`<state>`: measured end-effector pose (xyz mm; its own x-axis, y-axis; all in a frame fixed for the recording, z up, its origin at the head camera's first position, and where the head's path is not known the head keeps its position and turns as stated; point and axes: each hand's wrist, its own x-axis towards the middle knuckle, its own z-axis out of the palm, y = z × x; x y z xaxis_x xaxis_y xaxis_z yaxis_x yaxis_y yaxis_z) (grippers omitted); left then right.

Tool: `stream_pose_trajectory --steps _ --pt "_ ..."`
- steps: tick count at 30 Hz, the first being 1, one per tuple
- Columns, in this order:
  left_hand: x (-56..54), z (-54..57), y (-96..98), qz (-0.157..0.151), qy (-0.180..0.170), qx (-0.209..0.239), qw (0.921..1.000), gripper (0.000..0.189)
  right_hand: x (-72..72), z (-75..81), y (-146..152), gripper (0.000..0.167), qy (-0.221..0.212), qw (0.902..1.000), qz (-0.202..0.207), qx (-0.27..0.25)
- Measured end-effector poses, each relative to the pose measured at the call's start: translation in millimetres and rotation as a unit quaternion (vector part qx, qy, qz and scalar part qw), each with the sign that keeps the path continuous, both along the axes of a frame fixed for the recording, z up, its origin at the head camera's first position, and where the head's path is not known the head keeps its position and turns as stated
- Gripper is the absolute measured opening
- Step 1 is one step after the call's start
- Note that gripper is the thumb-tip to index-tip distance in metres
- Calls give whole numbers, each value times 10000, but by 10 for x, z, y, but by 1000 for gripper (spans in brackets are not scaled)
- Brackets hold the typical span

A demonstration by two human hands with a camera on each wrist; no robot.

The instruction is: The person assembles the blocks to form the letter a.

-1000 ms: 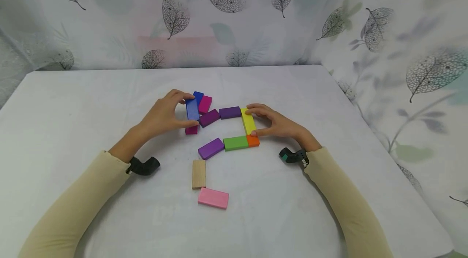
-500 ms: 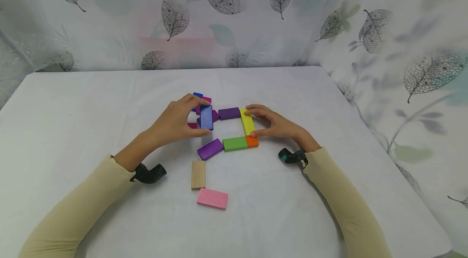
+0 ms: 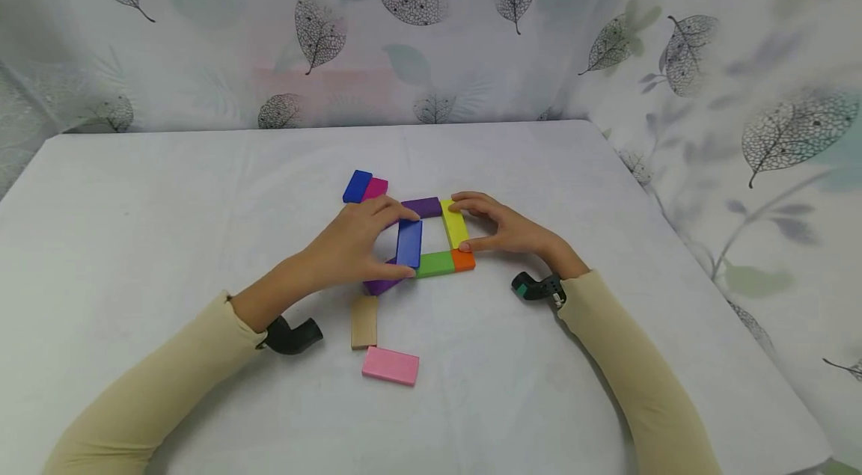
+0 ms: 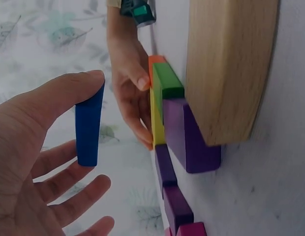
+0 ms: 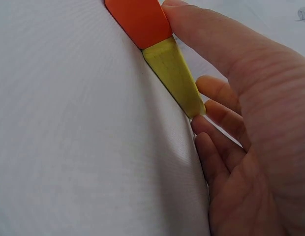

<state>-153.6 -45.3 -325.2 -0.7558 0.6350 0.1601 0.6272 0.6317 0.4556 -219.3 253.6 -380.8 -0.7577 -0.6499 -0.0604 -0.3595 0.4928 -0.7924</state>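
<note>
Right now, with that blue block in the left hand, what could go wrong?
1. The left hand pinches the blue block clear of the table; it could slip or twist.
2. In the head view it overlaps the green block; lowered there, it might knock it.
3. The right hand holds the yellow block, thumb close to the orange block; a twitch could misalign both.

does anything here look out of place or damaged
No spills or damage show. The wooden block stands out, being bare while its neighbours, the purple block and pink block, are coloured. The raised blue block is in the left hand.
</note>
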Motion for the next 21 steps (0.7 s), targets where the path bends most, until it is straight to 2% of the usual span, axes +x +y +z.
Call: stream_pose_trajectory --steps 6,13,21 --pt "54 -7 76 -161 -86 -159 9997 68 -9 -14 2 63 66 10000 26 12" --pt "126 -35 162 -501 -281 -286 9979 67 -11 -8 10 64 91 9999 -24 73" --pt "219 -88 252 -1062 4 -414 9935 63 -24 -26 14 63 178 9998 97 -46"
